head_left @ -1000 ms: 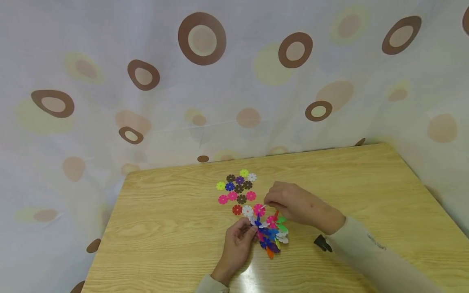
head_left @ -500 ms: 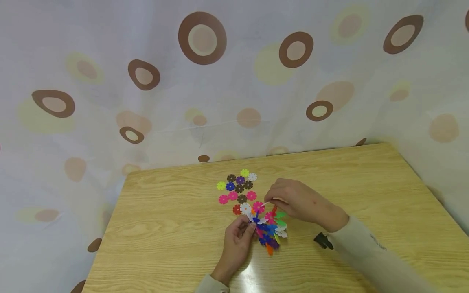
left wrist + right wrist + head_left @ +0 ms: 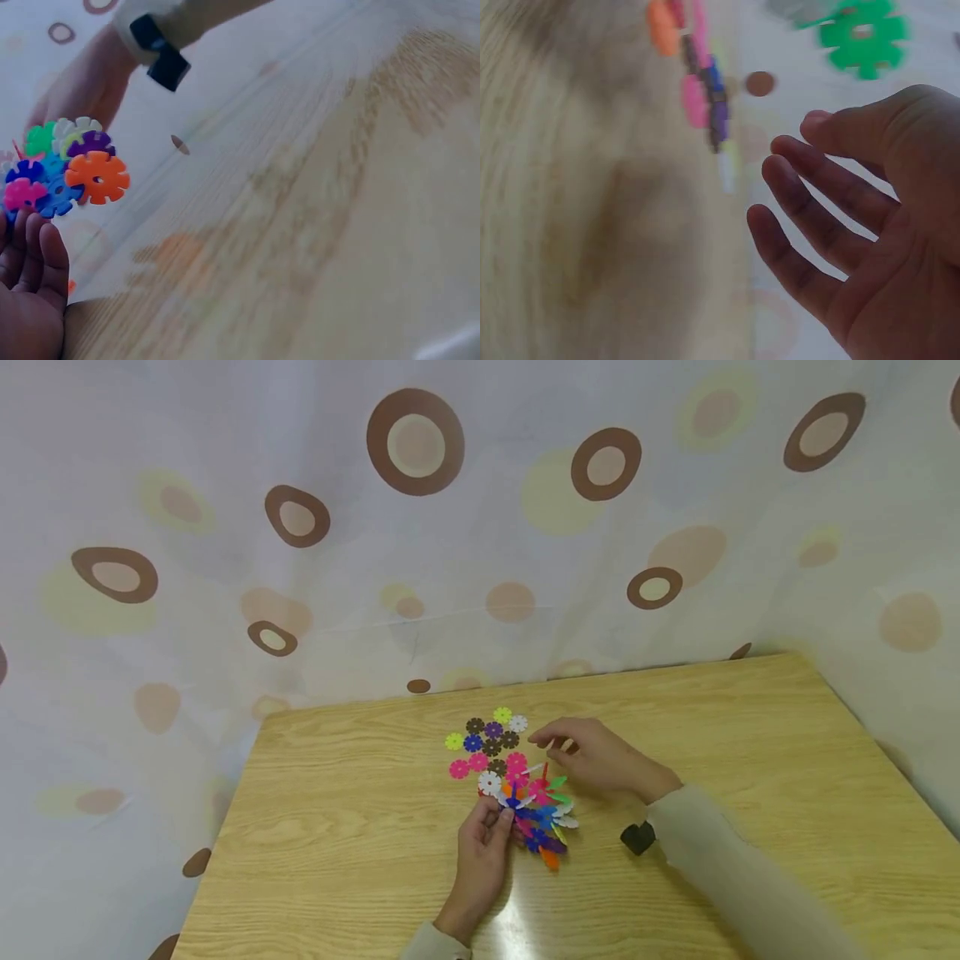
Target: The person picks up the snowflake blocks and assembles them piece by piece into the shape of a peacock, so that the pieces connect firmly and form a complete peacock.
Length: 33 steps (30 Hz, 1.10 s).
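My left hand grips a many-coloured cluster of interlocking snowflake discs by its left side, thumb on a blue disc. Orange, purple, green, white, pink and blue notched discs stick out of it at different angles. An orange disc faces the left wrist view. Just beyond the cluster, my right hand hovers with parted fingers and nothing between them. Its fingertips lie right of the loose snowflake discs. In the right wrist view the fingers are spread below a green disc of the cluster.
Loose yellow, brown, purple, blue, white and pink discs lie flat on the wooden table beyond the left hand. A patterned curtain stands along the table's back edge. A black wrist device hangs at the right sleeve.
My right hand has let go of a white disc now standing on the cluster's pink disc, and has moved toward the loose discs. The left hand has shifted the cluster slightly left and away.
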### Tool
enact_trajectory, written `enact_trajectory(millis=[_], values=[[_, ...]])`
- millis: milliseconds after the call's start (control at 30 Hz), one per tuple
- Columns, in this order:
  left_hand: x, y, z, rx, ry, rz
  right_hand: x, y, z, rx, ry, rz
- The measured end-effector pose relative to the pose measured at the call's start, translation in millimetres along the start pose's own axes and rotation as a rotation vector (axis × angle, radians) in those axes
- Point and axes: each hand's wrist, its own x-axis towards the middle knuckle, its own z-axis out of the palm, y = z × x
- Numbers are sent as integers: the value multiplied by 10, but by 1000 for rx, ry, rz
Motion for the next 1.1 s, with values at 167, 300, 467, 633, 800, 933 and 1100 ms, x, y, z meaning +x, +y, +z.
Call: enact_trajectory(millis=[167, 300, 467, 633, 800, 933, 1100], values=[[-6, 13, -47, 14, 38, 17, 282, 124, 263, -30, -153, 34], [-8, 37, -56, -1, 30, 2, 387, 110, 386, -175, -169, -10], [-5, 45, -21, -25, 25, -26, 347, 142, 409, -126, -124, 22], [1, 27, 5, -13, 16, -20, 274, 188, 332, -57, -141, 84], [13, 26, 17, -11, 9, -8, 227, 177, 205, -41, -207, 163], [15, 32, 30, -19, 4, -18, 180, 233, 139, -9, -219, 152], [16, 35, 27, -22, 3, -36, 105, 332, 77, 37, -117, 137]])
